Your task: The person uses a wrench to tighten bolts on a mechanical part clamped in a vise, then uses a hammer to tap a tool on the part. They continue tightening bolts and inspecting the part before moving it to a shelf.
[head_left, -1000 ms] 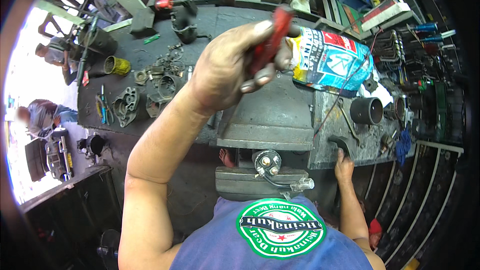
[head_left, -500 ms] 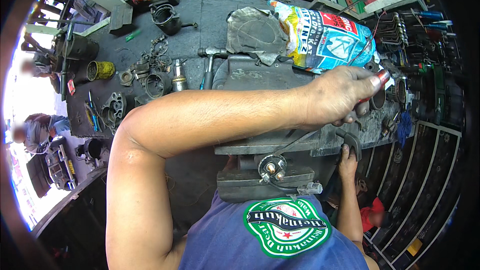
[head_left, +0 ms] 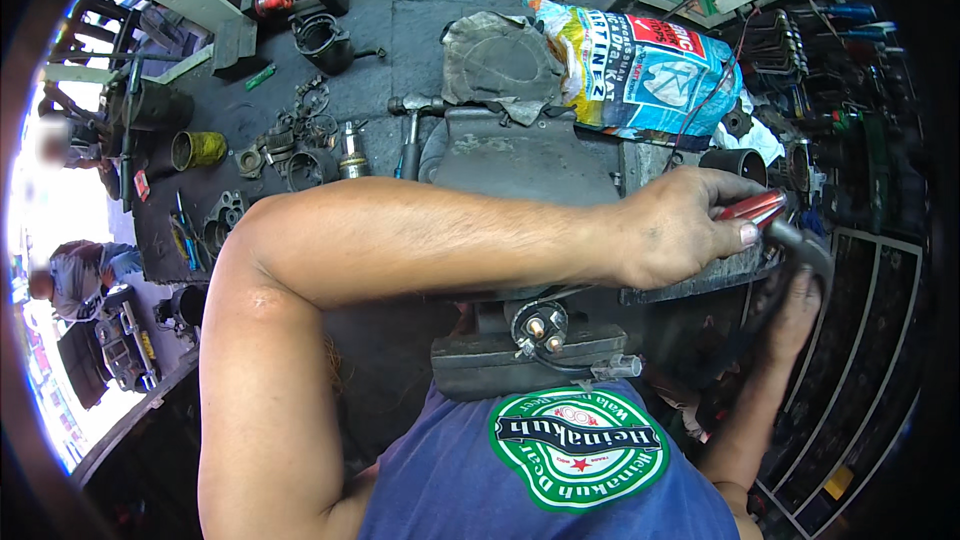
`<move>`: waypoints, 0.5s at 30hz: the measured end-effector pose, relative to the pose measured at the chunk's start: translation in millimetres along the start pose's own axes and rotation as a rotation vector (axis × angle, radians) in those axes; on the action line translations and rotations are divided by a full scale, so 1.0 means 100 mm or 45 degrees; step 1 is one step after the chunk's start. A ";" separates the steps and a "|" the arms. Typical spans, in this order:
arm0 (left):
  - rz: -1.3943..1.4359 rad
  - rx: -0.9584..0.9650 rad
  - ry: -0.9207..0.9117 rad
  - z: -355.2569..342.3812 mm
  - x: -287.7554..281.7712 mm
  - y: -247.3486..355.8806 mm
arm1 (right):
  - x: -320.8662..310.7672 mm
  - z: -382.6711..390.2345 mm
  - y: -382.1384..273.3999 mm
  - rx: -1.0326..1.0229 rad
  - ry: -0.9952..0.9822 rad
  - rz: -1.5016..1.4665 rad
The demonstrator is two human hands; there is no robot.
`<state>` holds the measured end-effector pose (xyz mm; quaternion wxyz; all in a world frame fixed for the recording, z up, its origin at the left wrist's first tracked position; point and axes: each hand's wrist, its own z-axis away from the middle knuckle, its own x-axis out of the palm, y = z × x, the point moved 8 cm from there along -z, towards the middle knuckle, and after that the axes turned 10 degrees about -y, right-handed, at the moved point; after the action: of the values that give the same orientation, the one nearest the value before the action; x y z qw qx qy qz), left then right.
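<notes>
Red tool (head_left: 752, 206) slanted beside blurred dark tool (head_left: 814, 250).

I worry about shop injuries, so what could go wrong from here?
The left hand, gripping the red tool, appears close to the right hand and its blurred dark object, so knuckles might get knocked. The left forearm passes above the vise and could scrape metal. The clear plug sticks out near the shirt and might snag.
</notes>
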<state>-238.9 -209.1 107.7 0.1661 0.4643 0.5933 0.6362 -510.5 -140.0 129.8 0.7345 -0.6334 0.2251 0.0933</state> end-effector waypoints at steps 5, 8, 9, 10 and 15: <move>-0.088 0.058 -0.024 0.09 0.09 0.16 | -0.19 -0.12 -0.79 0.018 -0.093 -0.007; -0.184 0.051 -0.175 0.10 0.26 0.20 | -0.30 -0.11 -0.99 -0.003 -0.106 0.073; -0.157 0.122 -0.188 0.10 0.31 0.24 | -0.29 -0.10 -1.01 0.031 -0.146 0.124; -0.158 0.105 -0.204 0.09 0.34 0.23 | -0.24 -0.10 -1.03 0.042 -0.241 0.112; -0.040 0.051 -0.220 0.09 0.38 0.18 | -0.27 -0.06 -1.28 -0.110 -0.096 0.089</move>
<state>-245.4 -179.6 137.8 0.2174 0.5115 0.5966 0.5790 -481.3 -164.6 255.3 0.7108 -0.6522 0.2150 0.1521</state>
